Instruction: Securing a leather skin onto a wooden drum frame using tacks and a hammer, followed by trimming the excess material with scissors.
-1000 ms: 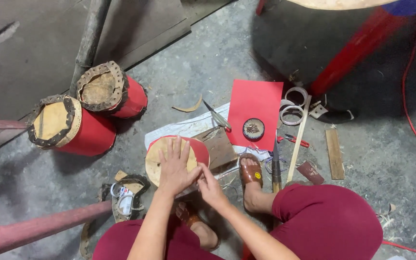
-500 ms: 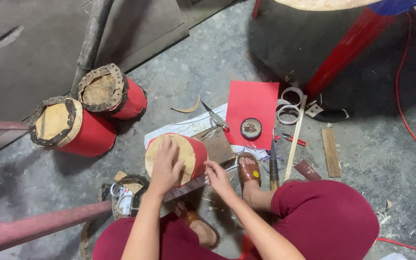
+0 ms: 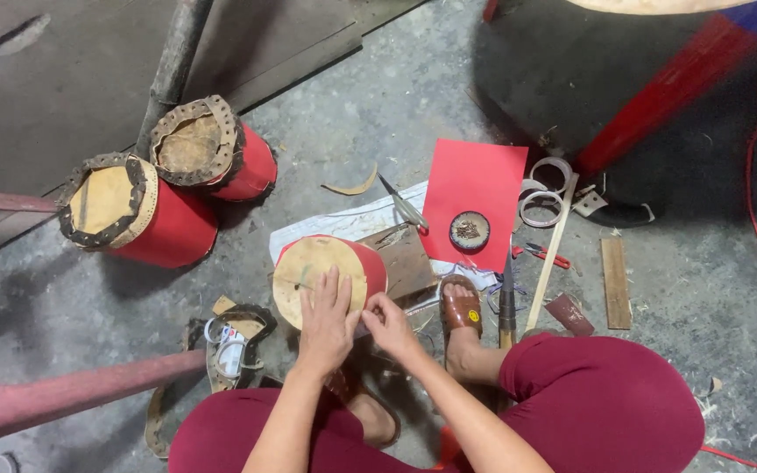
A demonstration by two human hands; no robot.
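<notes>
The red drum (image 3: pixel 330 276) lies on its side on the concrete floor (image 3: pixel 352 114), its skin face toward the person. The left hand (image 3: pixel 326 320) rests flat on the skin, fingers spread. The right hand (image 3: pixel 389 322) touches the drum's lower right edge, fingertips pinched together; what they pinch cannot be told.

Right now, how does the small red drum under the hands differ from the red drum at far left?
The small drum has a plain, bare pale face; the far-left drum has a dark, punched scalloped strip ringing its face. The small drum is held, with the left hand flat on its face and the right hand at its edge; the far-left drum lies untouched, against a third drum. The small drum looks smaller. Both have red sides and lie tilted on the concrete floor.
</notes>
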